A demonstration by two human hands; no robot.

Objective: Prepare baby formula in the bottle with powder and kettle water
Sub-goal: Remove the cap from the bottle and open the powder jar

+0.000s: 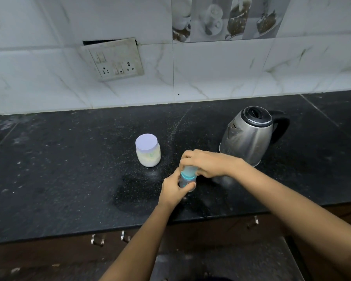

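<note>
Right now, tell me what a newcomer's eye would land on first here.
Both hands meet at the baby bottle near the counter's front edge: the left hand grips its body, the right hand covers its top. Behind to the right stands a steel kettle; behind to the left, a lidded jar of white powder.

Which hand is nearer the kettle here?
Right. The right hand grips the top of the bottle just in front of the kettle, almost at its base. The left hand holds the bottle's body, lower and further from it.
</note>
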